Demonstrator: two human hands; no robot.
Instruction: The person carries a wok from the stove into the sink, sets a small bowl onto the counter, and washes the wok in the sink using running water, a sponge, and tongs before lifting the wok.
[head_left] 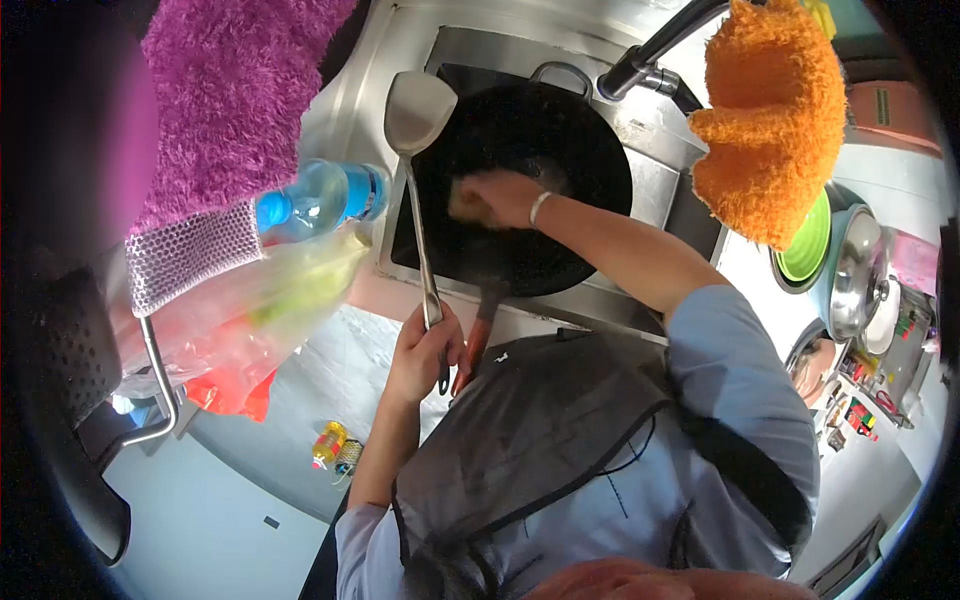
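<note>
A steel wok spatula (418, 115) stands with its blade up. My left hand (428, 345) is closed round its handle, beside the wok's reddish-brown handle (477, 345); I cannot tell if the hand touches that handle too. The black wok (590, 240) sits in the steel sink (480, 50), below the dark faucet (628, 75). Inside the wok, my right hand (508, 197) is closed on a small yellowish-brown pad (466, 203). The pad is blurred and partly covered by the fingers, so its exact kind is unclear.
Left of the sink hang a purple fluffy cloth (230, 100) and plastic bags (240, 350), near a blue-capped bottle (325, 200). An orange fluffy cloth (770, 120) hangs at right, by a green bowl (805, 240) and a glass lid (858, 275). A yellow bottle (328, 443) is at lower left.
</note>
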